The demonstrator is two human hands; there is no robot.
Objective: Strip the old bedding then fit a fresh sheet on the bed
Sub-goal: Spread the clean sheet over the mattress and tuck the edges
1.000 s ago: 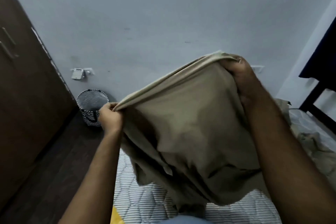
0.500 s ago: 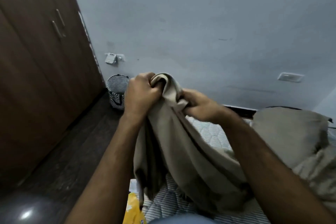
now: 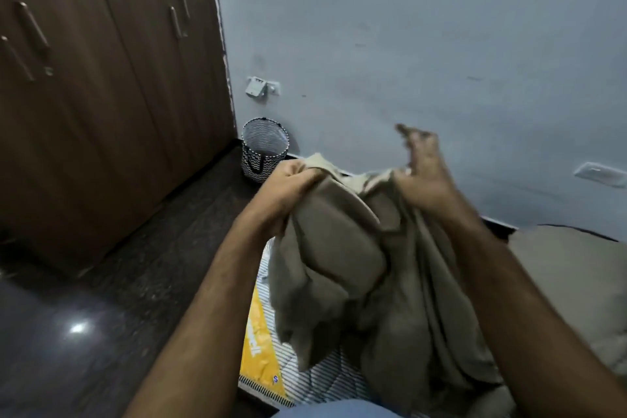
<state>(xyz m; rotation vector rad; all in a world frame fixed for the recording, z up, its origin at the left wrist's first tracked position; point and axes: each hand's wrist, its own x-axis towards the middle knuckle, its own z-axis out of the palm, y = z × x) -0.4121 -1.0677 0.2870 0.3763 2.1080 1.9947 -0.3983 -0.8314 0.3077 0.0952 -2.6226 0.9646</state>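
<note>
A person stands at the bed's left edge, bunching a beige sheet (image 3: 342, 258) above the striped mattress (image 3: 319, 380). The left hand (image 3: 288, 180) grips the gathered top edge in curled fingers. The right hand (image 3: 420, 170), which pinched the cloth half a second ago, now blurs upward with fingers spread, apparently letting go. A second ago the sheet was stretched wide; now it hangs bundled, likely ready to be set aside.
</note>
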